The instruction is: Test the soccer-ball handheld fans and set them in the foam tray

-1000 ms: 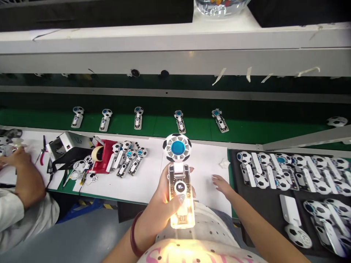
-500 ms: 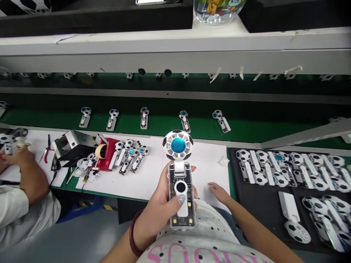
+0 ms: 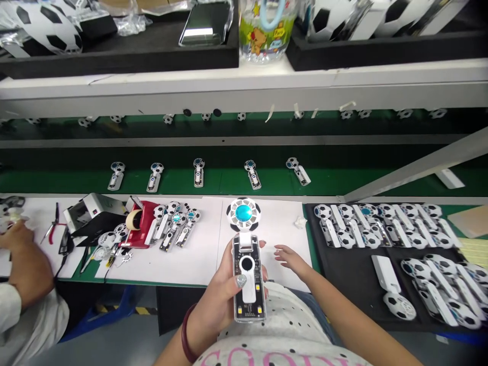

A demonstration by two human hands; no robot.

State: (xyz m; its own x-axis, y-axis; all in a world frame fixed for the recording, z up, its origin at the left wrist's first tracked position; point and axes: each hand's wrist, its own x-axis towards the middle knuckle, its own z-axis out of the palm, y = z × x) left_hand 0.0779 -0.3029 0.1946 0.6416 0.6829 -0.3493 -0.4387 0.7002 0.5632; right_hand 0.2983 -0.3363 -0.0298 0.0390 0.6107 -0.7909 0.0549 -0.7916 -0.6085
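Nearer the football-patterned fan (image 3: 247, 263), the empty right hand (image 3: 293, 261) has been brought, loosely spread. The fan is gripped face-on by the left hand (image 3: 224, 285), presumably for viewing.

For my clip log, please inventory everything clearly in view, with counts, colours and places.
Cup: 1, clear and green, top shelf
Phone-like slab: 1, black, left of cup
Green surface: 1, green, middle
Football-headed devices: 5, black-white, on green surface
White paper: count unclear, white, front
Tape dispenser: 1, red, left
Boxy machine: 1, silver-black, left of dispenser
Device cluster: about 4, black-white, right of dispenser
Crumpled scrap: 1, white, on paper
Tray: 1, black, right
Tray devices: many, black-white, in tray
Co-worker's arm: 1, white-sleeved, far left
Held device: 1, clear-bodied, front centre
Wristband: 1, dark red, left wrist
Left grip: 1, closed round held device
Right grip: 1, open, over paper
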